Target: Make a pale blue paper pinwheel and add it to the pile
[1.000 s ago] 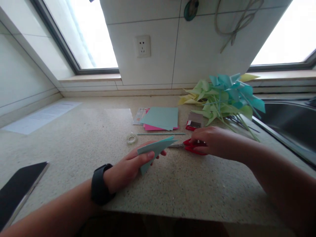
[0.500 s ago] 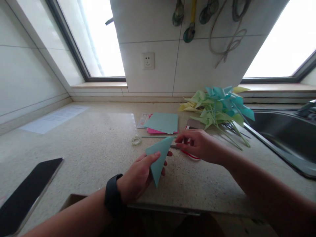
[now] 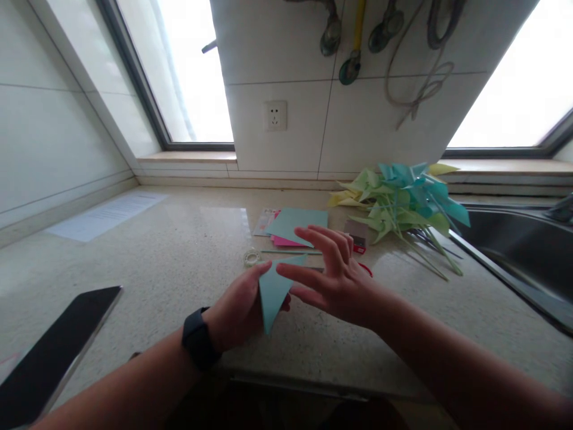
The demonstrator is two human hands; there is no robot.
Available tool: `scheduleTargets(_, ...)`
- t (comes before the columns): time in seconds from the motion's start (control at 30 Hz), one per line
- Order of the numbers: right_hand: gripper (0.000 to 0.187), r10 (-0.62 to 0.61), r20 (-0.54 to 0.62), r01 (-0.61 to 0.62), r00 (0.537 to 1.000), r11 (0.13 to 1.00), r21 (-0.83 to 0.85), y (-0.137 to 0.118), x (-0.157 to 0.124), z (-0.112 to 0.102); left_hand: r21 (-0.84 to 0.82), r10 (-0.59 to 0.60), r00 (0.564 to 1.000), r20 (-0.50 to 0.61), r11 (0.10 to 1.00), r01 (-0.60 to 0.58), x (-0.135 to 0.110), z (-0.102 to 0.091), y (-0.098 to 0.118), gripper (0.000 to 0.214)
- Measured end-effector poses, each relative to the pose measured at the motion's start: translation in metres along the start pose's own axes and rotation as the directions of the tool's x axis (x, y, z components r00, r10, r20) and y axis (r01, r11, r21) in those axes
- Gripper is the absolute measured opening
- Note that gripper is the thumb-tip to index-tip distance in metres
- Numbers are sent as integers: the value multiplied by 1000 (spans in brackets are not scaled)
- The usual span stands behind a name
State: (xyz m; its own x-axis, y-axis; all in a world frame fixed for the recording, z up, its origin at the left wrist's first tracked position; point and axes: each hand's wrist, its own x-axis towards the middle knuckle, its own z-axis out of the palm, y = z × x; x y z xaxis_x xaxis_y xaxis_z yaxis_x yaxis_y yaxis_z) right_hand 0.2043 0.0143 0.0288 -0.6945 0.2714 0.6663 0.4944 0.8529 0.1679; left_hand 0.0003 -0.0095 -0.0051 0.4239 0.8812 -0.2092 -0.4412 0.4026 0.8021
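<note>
My left hand [image 3: 239, 307] grips a folded light-blue paper triangle [image 3: 274, 291], thumb along its upper edge and fingers behind it. Over the paper's right side is my right hand [image 3: 333, 272], its fingers spread; one fingertip overlaps the paper, and I cannot tell whether it touches. Partly hidden behind the right hand are red-handled scissors [image 3: 366, 270] on the counter. A stack of light-blue and pink paper squares [image 3: 290, 222] lies beyond the hands. Near the left thumb sits a roll of tape [image 3: 252, 257], with a thin green stick [image 3: 286, 251] beside it.
Several paper pinwheels [image 3: 403, 200] on sticks lie at the back right, next to a metal sink [image 3: 510, 245]. A small red-and-grey box [image 3: 358, 234] stands near them. At the left are a black phone [image 3: 58, 346] and a printed sheet [image 3: 107, 215].
My right hand has moved left from the scissors to the folded paper, and its fingers have spread. My left hand has shifted slightly left and turned the paper.
</note>
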Motion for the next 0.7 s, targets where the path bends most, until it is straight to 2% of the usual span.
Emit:
scheduleTargets(0.1, 30, -101, 98, 93, 990, 992, 83, 3, -5, 5, -21, -35, 999, -16, 999, 34, 5, -3, 1, 32)
scheduleTargets(0.2, 21, -146, 115, 121, 983, 973, 197, 7, -7, 11, -16, -87, 996, 16, 996, 87, 8, -5, 0, 36)
scheduleTargets(0.5, 22, -6, 206, -72, 979, 928, 367, 12, -14, 9, 47, -121, 982, 144, 992, 116, 4, -13, -4, 32)
scheduleTargets(0.6, 28, -16, 212, -71, 977, 915, 398, 11, -15, 7, 44, -103, 977, 189, 994, 96, 3, -13, -2, 29)
scheduleTargets(0.7, 24, -53, 190, -24, 980, 925, 379, 12, -15, 7, 27, -117, 969, 217, 993, 114, 3, -16, -3, 27)
